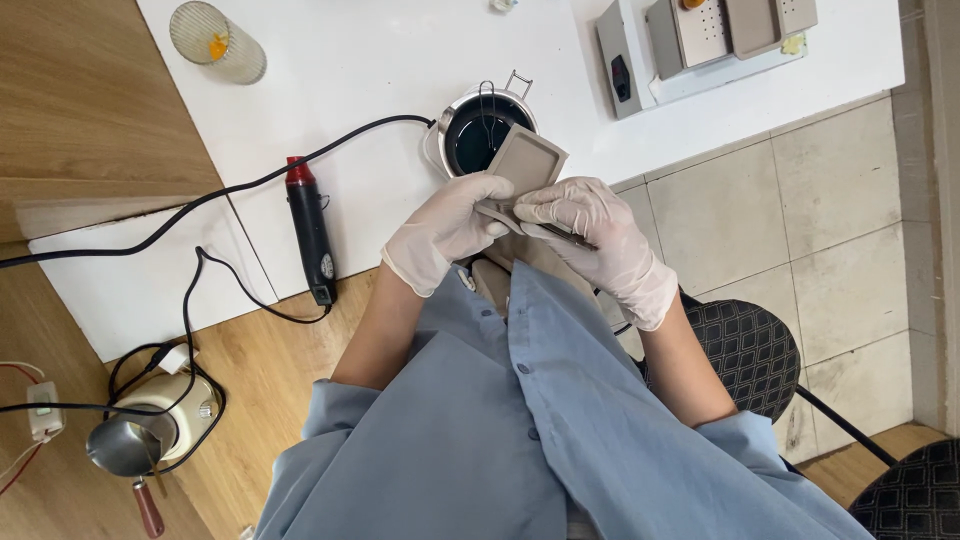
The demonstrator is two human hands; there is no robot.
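Between both grips, seemingly: tray (pixel 527 160).

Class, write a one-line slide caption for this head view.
Gloved left hand and right hand hold a grey tray beside a pot.

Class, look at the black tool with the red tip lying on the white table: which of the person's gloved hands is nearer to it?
Left. The left hand is just to the right of the black tool, across bare table. The right hand is farther off, beyond the left, both gripping the grey tray.
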